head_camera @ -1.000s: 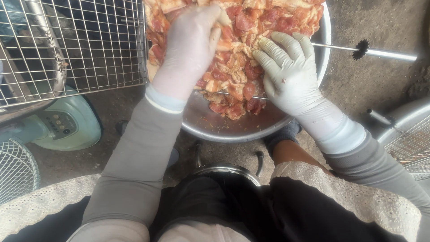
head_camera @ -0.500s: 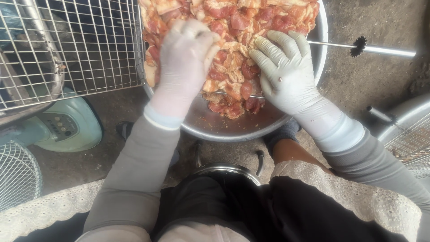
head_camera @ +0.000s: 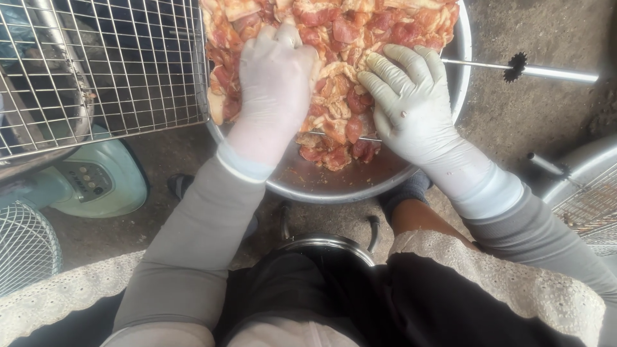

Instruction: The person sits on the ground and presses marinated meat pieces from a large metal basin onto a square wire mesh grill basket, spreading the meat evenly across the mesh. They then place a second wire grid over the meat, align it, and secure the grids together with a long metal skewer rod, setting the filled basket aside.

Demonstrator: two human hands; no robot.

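Wire grill rack [head_camera: 103, 64] upper left, pale green fan base [head_camera: 96, 183] beneath, small steel pot [head_camera: 328, 245] near the knees.

A rough grey concrete floor [head_camera: 553, 122] is seen, lit by soft daylight. A wire grill rack [head_camera: 96, 64] is placed at the upper left, above a pale green fan base [head_camera: 96, 183]. A round wire fan guard [head_camera: 26, 247] is seen at the lower left.

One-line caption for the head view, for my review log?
Two gloved hands, left hand and right hand, press marinated meat pieces in a metal basin beside a wire grill rack.
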